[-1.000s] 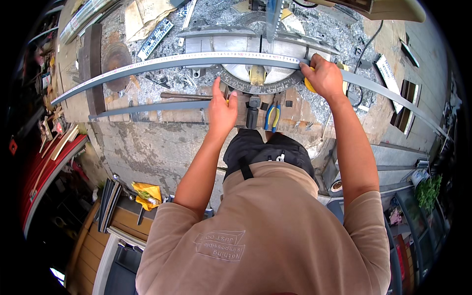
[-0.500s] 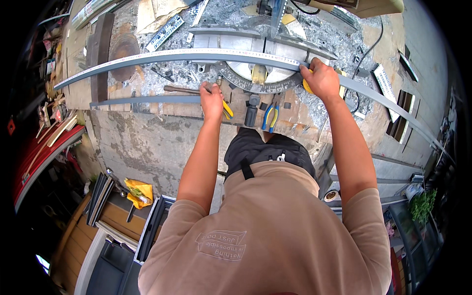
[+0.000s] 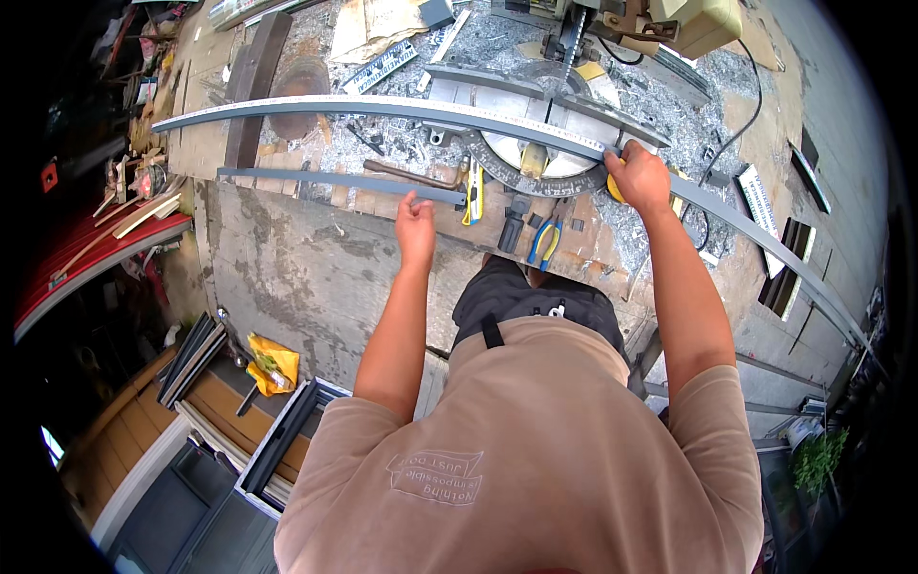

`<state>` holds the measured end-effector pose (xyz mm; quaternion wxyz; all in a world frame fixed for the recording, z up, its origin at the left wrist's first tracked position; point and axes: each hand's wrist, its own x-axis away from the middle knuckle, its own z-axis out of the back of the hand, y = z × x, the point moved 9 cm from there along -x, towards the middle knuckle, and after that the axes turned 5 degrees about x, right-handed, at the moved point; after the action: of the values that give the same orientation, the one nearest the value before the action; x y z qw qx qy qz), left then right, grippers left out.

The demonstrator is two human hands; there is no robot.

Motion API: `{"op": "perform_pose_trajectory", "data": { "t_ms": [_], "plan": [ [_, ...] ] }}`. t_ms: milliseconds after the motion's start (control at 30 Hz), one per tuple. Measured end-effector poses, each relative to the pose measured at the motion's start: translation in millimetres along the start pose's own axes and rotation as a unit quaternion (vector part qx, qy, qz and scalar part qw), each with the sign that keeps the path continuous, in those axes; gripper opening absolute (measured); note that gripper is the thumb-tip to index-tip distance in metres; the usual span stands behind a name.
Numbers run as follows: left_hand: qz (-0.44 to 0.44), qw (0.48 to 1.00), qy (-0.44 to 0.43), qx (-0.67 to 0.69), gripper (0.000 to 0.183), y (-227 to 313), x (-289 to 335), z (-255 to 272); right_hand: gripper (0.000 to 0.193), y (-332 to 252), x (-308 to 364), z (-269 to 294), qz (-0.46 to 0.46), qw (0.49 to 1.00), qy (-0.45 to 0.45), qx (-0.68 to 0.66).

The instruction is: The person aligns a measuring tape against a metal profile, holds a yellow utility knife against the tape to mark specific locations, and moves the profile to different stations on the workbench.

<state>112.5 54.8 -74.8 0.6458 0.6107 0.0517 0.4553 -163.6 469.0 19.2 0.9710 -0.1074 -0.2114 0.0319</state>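
Across the saw (image 3: 507,174) lies the long grey bar (image 3: 755,236), a tape blade (image 3: 382,106) running along it. The right hand (image 3: 643,177) has its fingers clamped on the bar, by the yellow tape case (image 3: 616,189). The left hand (image 3: 414,231) is loosely curled, seemingly empty, just beside the short strip (image 3: 335,180); whether they touch, I cannot tell. The bar looks light, fairly stiff and smooth, probably best gripped near mid-length, where its long ends should balance.

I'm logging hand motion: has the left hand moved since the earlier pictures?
Yes: the left hand has moved left, away from the miter saw's black handle.
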Motion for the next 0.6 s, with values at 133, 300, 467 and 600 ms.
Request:
{"op": "perform_pose_trajectory", "data": {
  "t_ms": [133, 300, 467, 600],
  "plan": [
    [0.057, 0.996, -0.051, -0.053, 0.051, -23.6, 45.5, 18.0, 0.049, 4.8, -0.8, 1.2, 0.006, 1.0, 0.006, -0.01],
    [0.168, 0.98, -0.068, -0.08, 0.047, -108.5, 120.0, 71.1, 0.05, -0.7, -2.2, 4.0, 0.026, 0.999, 0.025, 0.012],
    [0.281, 0.953, -0.019, -0.108, 0.045, -158.9, 195.3, 151.1, 0.049, -9.6, 0.2, 7.2, 0.046, 0.998, 0.039, -0.017],
    [0.289, 0.953, -0.007, -0.087, 0.041, -186.2, 227.4, 175.8, 0.051, -5.8, -1.6, 3.6, 0.061, 0.997, 0.048, 0.007]
  ]
}}
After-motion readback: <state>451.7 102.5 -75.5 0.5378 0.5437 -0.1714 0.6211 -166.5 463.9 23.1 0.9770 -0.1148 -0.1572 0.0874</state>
